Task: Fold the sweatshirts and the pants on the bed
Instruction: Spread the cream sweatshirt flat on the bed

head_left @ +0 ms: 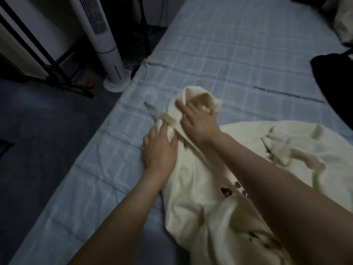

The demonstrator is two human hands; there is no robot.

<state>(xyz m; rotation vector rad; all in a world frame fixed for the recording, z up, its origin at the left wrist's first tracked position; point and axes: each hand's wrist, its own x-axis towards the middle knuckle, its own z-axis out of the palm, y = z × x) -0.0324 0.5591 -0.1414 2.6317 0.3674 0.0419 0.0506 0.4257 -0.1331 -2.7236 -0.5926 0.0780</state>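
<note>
A cream hooded sweatshirt with small brown printed figures lies crumpled on the bed, its hood toward the far left. My right hand lies flat on the hood with fingers spread. My left hand presses down at the sweatshirt's left edge, fingers together, just below a drawstring that trails out over the sheet. A sleeve lies bunched to the right. Neither hand visibly grips the cloth.
A dark garment lies at the bed's right edge, and a pale pillow sits at the far right corner. A white tower fan and a black stand are on the floor left of the bed.
</note>
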